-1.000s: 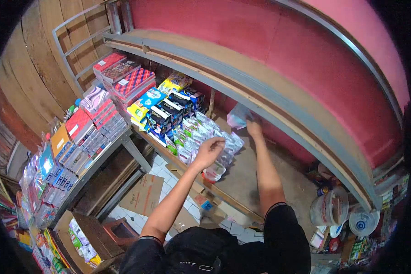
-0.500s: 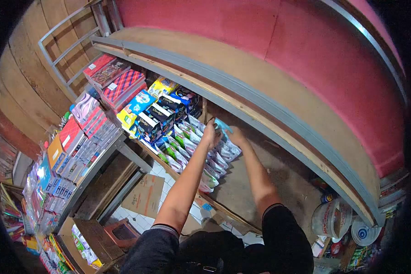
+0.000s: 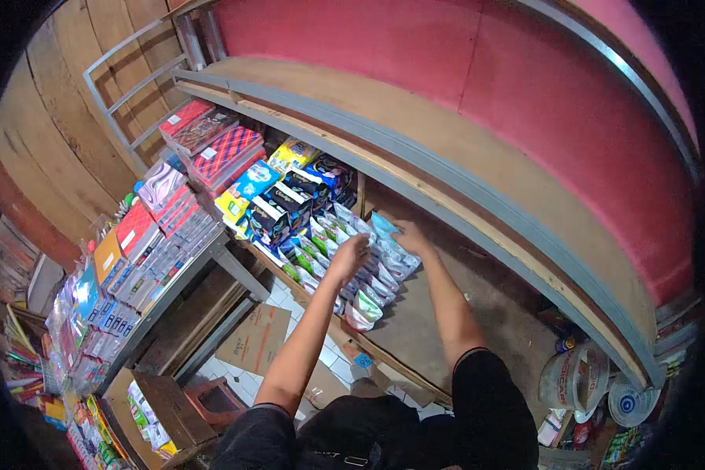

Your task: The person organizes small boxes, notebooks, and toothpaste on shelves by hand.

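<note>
My right hand (image 3: 415, 239) holds the edge of a light blue pouch (image 3: 383, 226) at the back end of the pouch rows. Left of it, my left hand (image 3: 352, 258) hovers over the rows, fingers loosely curved and apart, nothing visible in them. Beneath both hands, several white and green pouches (image 3: 319, 247) stand packed upright in rows on the wooden shelf (image 3: 423, 329). A white, green and pink pouch (image 3: 363, 312) leans at the near end. Part of the rows is hidden behind my left hand and forearm.
Black packs (image 3: 294, 205) and a blue-and-yellow pack (image 3: 251, 184) stand left of the pouches. Stacked boxed books (image 3: 223, 157) are farther left. A raised grey-edged ledge (image 3: 446, 149) runs along the back. Clear plastic tubs (image 3: 565, 380) sit at right; an open carton (image 3: 164, 415) lies lower left.
My left hand has let go of the light blue pouch and come down and left. My right hand stays at that pouch, slightly farther right. The view has shifted a little.
</note>
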{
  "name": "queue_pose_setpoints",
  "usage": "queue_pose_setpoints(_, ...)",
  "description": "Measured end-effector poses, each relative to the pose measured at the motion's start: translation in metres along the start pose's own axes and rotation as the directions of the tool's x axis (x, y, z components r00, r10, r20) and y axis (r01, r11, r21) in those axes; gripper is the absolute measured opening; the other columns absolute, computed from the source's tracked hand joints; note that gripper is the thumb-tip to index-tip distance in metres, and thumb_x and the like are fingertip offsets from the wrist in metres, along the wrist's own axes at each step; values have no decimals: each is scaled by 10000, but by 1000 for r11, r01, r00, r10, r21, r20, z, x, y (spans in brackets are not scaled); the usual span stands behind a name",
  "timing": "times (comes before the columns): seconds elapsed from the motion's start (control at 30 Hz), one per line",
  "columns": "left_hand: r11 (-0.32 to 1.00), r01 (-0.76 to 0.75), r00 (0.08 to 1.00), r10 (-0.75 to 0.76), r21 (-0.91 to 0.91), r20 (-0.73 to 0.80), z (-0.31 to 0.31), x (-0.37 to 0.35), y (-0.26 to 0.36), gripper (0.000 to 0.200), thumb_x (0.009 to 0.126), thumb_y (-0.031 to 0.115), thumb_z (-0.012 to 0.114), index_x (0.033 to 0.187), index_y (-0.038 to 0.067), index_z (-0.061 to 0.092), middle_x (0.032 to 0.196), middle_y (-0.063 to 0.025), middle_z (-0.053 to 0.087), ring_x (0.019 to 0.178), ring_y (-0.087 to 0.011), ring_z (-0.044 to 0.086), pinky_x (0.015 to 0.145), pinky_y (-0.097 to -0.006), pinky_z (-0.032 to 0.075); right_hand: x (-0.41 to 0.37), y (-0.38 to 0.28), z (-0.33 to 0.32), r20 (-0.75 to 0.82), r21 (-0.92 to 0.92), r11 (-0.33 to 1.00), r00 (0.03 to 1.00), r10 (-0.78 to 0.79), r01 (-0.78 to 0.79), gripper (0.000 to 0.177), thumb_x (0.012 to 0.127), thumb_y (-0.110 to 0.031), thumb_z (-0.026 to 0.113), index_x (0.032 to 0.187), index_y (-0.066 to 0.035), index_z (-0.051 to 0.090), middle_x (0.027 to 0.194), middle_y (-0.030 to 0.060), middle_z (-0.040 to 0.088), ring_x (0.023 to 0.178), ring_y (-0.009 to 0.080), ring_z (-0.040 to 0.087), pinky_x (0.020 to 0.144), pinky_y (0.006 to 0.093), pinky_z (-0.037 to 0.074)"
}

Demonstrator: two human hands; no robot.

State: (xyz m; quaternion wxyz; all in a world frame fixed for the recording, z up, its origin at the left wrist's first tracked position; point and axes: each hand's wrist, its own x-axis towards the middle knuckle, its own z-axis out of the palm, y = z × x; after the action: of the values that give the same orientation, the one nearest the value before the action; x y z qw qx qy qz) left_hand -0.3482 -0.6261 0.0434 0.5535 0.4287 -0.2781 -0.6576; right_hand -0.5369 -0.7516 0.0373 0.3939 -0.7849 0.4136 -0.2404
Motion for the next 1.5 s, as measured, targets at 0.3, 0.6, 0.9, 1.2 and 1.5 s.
queue_pose_setpoints(0.3, 999, 4, 966, -16, -48, -259, -116, -218, -34, 385, 954, 286, 510, 1224, 16, 556, 1161, -84, 618, 1043, -191, 604, 884, -300, 459, -36, -29, -4, -332, 18, 998, 941, 65, -62, 497, 792, -121, 674, 1259, 3, 556, 1225, 184, 607, 1096, 257, 601, 930, 358, 470)
queue_pose_setpoints(0.6, 997, 6, 755, -57, -81, -653, -231, -420, -103, 380, 938, 343, 549, 1146, 30, 599, 1097, -82, 628, 931, -181, 618, 811, -295, 488, -164, -185, 207, -448, 37, 952, 856, -256, 304, 194, 859, -15, 590, 1045, 37, 606, 940, 96, 621, 827, 175, 561, 767, 306, 463)
queue_pose_setpoints(0.9, 878, 206, -123, 461, 431, -879, -346, -601, -112, 296, 830, 226, 578, 948, -30, 666, 873, -196, 676, 822, -283, 660, 741, -356, 505, -246, -309, 404, 751, 117, 859, 522, -405, 499, 257, 837, -113, 631, 1054, 25, 638, 932, 184, 663, 849, 256, 664, 761, 342, 511)
queue_pose_setpoints(1.2, 982, -178, -458, -143, -66, -878, -457, -741, -147, 290, 738, 129, 629, 870, -129, 618, 742, -192, 667, 642, -248, 670, 566, -365, 523, -259, -345, 456, 820, 82, 829, 436, -372, 553, 287, 833, -111, 637, 1083, 29, 629, 952, 190, 661, 853, 286, 659, 775, 364, 509)
queue_pose_setpoints(1.5, 888, -365, -439, -430, -281, -789, -601, -746, -245, 491, 789, 305, 672, 964, -149, 612, 1012, -255, 654, 904, -337, 666, 724, -405, 546, -270, -341, 457, 826, -16, 842, 481, -293, 540, 296, 830, -106, 631, 1091, 34, 622, 954, 210, 653, 858, 302, 653, 763, 371, 511)
